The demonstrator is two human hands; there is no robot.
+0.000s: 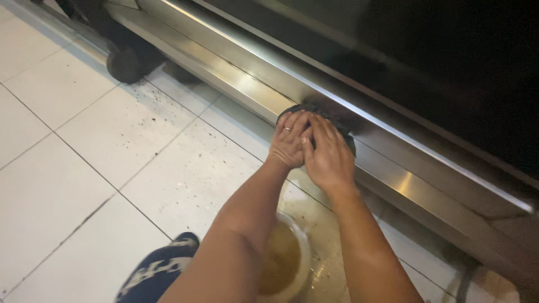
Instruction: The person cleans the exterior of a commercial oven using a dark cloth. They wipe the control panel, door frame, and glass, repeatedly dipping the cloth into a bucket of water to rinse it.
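My left hand and my right hand lie side by side, both pressed flat on a dark cloth. The cloth rests against a shiny steel ledge that runs along the bottom of a dark cabinet or appliance front. A ring shows on a finger of my left hand. Only the cloth's upper edge and right side show beyond my fingers. Both forearms reach up from the bottom of the view.
A white bowl of murky brown water sits on the wet tiled floor under my arms. A black caster wheel stands at the upper left. Dark specks dot the tiles. Patterned dark fabric covers my knee at the bottom.
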